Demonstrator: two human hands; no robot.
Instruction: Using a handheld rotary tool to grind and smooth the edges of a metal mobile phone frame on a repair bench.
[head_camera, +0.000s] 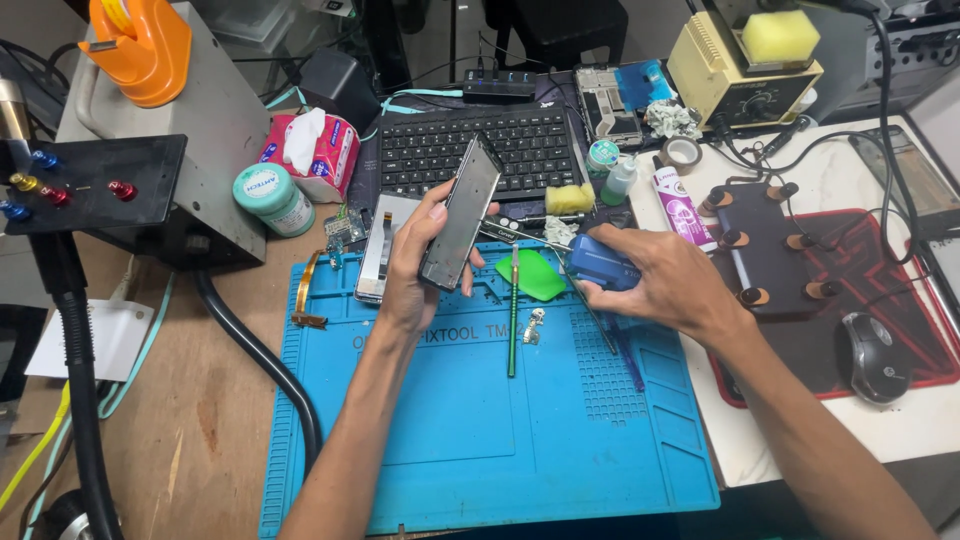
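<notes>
Phone body (461, 213) gripped upright in left hand (415, 262), tilted for viewing; right hand (655, 275) closed around blue bottle (603, 264) (possibly solvent) above blue mat (480, 440).

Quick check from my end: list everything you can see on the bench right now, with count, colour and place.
mat: 1, blue, centre of bench
phone: 1, dark, held up in left hand
phone panel: 1, silver, flat on mat behind left hand
blue bottle: 1, under right hand
green pick: 1, top of mat
green tool: 1, thin, lying on mat
keyboard: 1, black, behind mat
tissue pack: 1, red and white, left of keyboard
jar: 1, green lid, beside tissues
tape holder: 1, orange, top left
solder station: 1, beige, yellow sponge on top, top right
mouse: 1, black, right on red pad
left hand: holding phone
right hand: on blue bottle
</notes>
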